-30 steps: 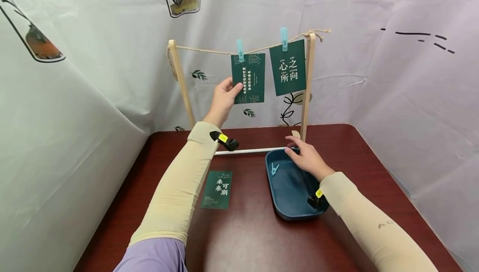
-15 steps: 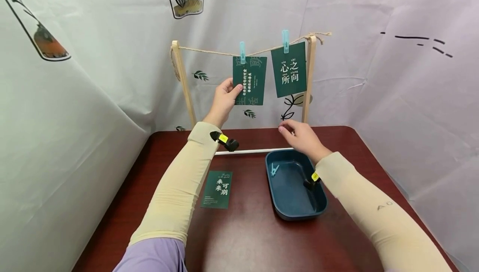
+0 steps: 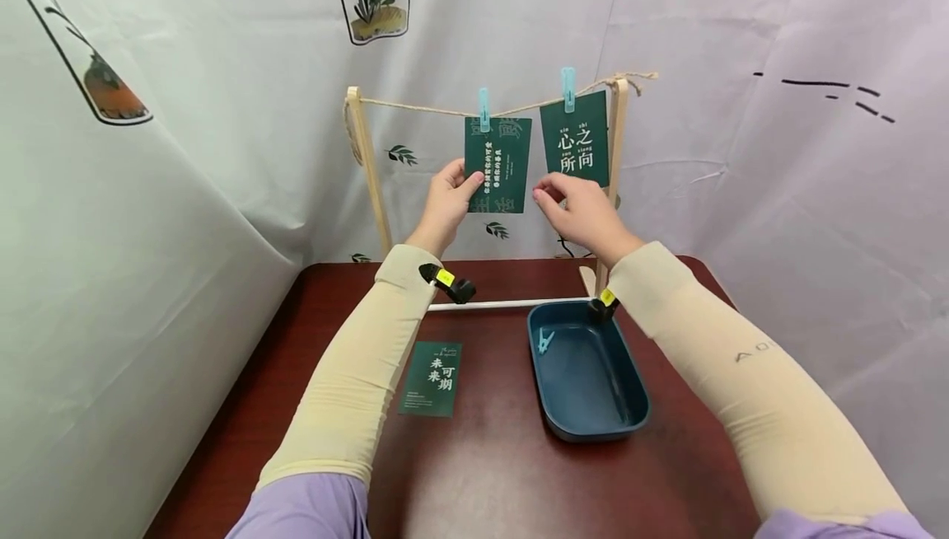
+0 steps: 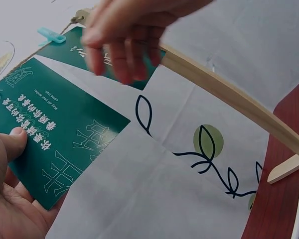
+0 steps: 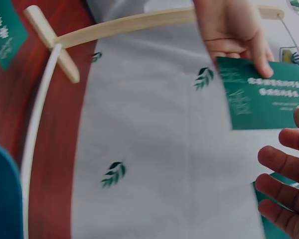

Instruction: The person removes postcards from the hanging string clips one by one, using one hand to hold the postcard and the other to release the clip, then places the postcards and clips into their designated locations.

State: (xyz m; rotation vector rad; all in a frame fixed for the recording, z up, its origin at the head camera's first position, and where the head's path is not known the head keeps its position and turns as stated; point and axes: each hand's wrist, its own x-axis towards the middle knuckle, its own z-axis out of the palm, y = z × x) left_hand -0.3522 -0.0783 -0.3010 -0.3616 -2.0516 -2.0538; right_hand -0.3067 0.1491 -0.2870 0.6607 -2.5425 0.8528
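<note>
The left hand [image 3: 445, 197] pinches the left card [image 3: 507, 164] by its left edge, thumb on the front, while the card hangs from the rope [image 3: 415, 107] under its peg [image 3: 484, 109]. The right hand [image 3: 582, 205] has its fingers loosely bent and apart, with nothing between them, just beside that card's right edge. It overlaps the bottom of the right card [image 3: 574, 139] – whether it touches, I can't tell from these angles.

The likeliest trouble is a knock: a small sweep of the right hand could set the right card swinging or work it out of its own peg. The left card's peg bites left of centre, so if the left hand lets go, the card may tilt. A downward tug there could pull the card free, or drag the sagging rope and shift the second card – perhaps even rock the frame [image 3: 371, 176]
</note>
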